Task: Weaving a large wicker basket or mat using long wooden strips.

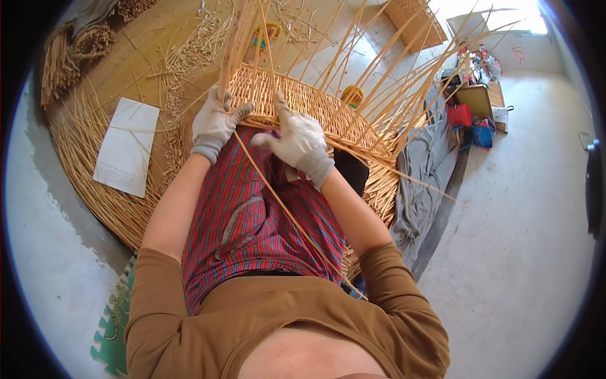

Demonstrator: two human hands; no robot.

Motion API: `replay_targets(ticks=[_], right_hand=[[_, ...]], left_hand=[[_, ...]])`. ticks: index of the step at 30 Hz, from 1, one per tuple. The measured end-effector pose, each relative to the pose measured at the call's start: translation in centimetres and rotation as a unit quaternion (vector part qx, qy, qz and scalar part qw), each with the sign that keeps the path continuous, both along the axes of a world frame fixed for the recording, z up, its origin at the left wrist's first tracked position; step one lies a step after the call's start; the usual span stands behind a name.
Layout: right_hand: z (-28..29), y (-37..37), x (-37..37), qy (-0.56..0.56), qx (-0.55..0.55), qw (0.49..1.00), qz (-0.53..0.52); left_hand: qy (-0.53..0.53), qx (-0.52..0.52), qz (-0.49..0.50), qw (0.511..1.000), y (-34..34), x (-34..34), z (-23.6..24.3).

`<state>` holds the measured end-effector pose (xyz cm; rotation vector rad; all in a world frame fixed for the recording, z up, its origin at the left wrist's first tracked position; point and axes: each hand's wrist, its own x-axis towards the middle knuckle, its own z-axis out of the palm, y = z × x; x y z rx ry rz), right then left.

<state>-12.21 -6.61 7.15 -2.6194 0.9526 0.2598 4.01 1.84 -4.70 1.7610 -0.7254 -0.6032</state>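
A partly woven wicker basket [315, 104] rests at my lap, with long willow rods [353, 50] standing up from its edge. My left hand [214, 126], in a whitish knitted glove, grips its left corner, the fingers behind the upright rods and the thumb in front. My right hand [297, 140], gloved too, lies at the near side of the weave. Its index finger stretches up against the woven wall and its thumb sticks out to the left; the other fingers are partly hidden. One loose willow strand [278, 199] hangs from near my left hand across my lap.
Many loose rods [95, 174] and a white board [128, 146] lie to the left, with bundled rods [60, 69] beyond. Grey cloth [423, 170] lies to the right of the basket. Red and blue containers [461, 115] stand farther right. A wooden board [413, 25] is at the back.
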Motion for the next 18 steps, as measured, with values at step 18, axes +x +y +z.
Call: replay_targets(ticks=[18], right_hand=[[-3.3, -2.6, -0.9, -0.111, -0.034, 0.991, -0.061]], left_hand=[[-0.513, -0.02, -0.209, 0.833, 1.1, -3.1, 7.4]])
